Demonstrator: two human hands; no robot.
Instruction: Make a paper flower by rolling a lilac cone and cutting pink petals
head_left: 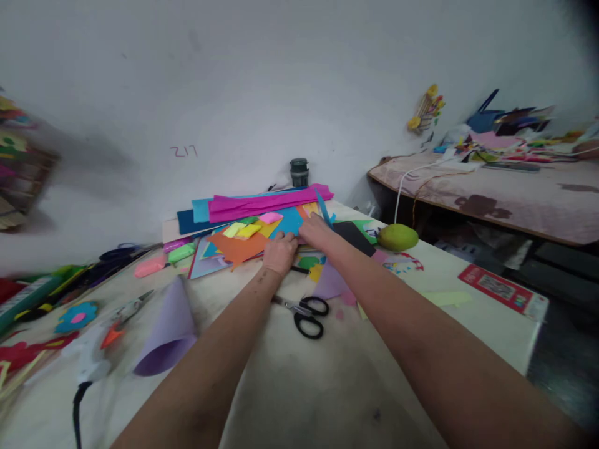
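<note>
Both my hands reach into a pile of coloured paper sheets near the wall. My left hand (281, 251) has its fingers bent over the pile's front edge, beside an orange sheet (241, 246) and a blue sheet (291, 222). Close to it on the right, my right hand (315, 229) is closed at the edge of the coloured paper; its fingertips are partly hidden. Yellow packets (249, 231) and a pink packet (270, 217) lie on the pile. Black-handled scissors (309, 315) rest on the table, nearer to me than my hands.
A purple paper cone (171, 327) and a white glue gun (92, 355) lie at left. Behind the pile are a magenta roll (271, 202) and a dark jar (299, 171). A green mango-like fruit (398, 237) sits at right. Another cluttered table (505, 193) stands beyond.
</note>
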